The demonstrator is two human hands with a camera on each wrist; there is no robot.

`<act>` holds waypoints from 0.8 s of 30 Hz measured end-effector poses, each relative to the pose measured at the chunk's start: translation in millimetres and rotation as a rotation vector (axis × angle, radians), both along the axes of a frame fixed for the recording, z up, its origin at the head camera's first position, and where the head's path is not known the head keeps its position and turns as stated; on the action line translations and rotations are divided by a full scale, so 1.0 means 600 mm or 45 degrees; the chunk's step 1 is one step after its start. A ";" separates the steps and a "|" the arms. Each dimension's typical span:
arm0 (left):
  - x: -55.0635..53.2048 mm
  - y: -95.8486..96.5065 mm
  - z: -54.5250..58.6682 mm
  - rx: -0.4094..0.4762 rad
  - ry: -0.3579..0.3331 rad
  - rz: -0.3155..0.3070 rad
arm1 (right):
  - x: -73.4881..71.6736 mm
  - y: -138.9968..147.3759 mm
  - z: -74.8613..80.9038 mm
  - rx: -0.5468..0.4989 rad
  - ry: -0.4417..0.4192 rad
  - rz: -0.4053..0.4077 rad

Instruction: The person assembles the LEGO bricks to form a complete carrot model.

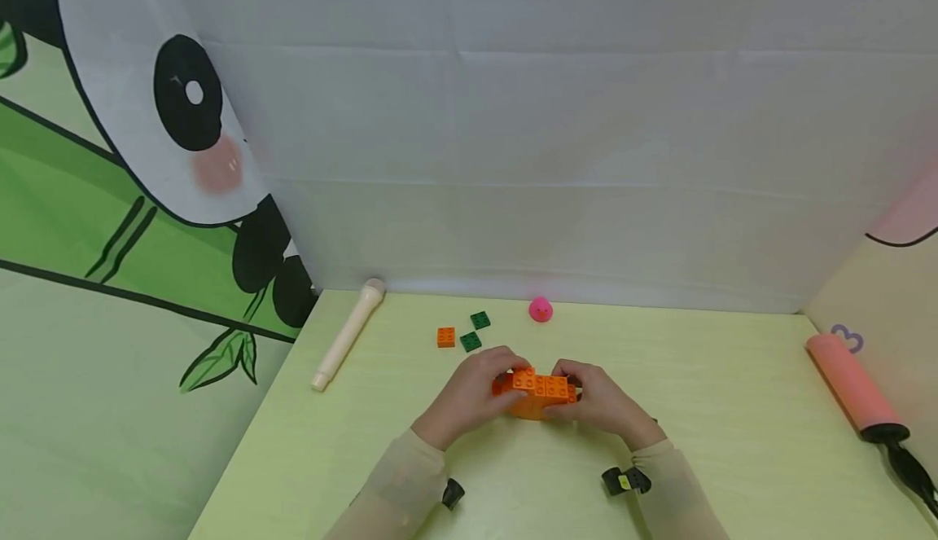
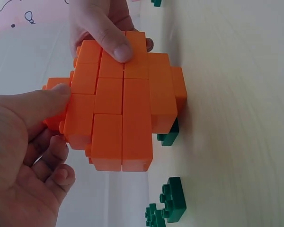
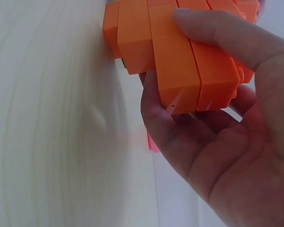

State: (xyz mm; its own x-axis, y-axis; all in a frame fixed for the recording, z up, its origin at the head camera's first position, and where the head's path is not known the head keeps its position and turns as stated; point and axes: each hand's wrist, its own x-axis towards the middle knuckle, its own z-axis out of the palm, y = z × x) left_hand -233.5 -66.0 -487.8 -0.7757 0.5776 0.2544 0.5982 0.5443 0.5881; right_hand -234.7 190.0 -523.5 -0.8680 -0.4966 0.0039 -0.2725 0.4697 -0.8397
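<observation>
fingers of left hand (image 1: 476, 388) and right hand (image 1: 602, 403) grip an orange plastic-brick block (image 1: 542, 388), apparently mid-assembly, next likely needing even pressure.

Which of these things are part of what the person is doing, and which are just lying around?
Part of the job:
- orange brick build, held in the left grip and right grip
- loose orange brick, probably
- loose green bricks, probably

Apparently just lying about:
- small pink toy
- pale stick
- pink cylinder with black handle
</observation>
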 end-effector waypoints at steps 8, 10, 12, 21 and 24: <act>-0.001 -0.002 -0.002 0.020 -0.035 0.014 | 0.000 -0.002 -0.001 -0.003 -0.004 -0.005; -0.002 -0.001 0.000 0.033 -0.064 0.028 | 0.000 -0.002 -0.001 -0.002 -0.004 -0.007; -0.002 -0.001 0.001 0.051 -0.101 0.050 | 0.000 -0.002 -0.001 0.002 -0.006 -0.011; -0.006 -0.006 -0.004 0.119 -0.301 0.096 | 0.000 -0.006 0.001 0.005 0.002 -0.010; -0.009 -0.007 -0.007 0.126 -0.329 0.073 | 0.001 -0.005 0.001 0.018 0.003 -0.017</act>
State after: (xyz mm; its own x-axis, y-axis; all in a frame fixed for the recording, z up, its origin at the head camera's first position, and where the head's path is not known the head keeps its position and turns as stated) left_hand -238.7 -70.3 -492.1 -0.8529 0.5130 0.0970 0.3913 0.5050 0.7693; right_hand -234.2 187.1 -523.2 -0.8744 -0.4852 -0.0006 -0.2684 0.4848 -0.8324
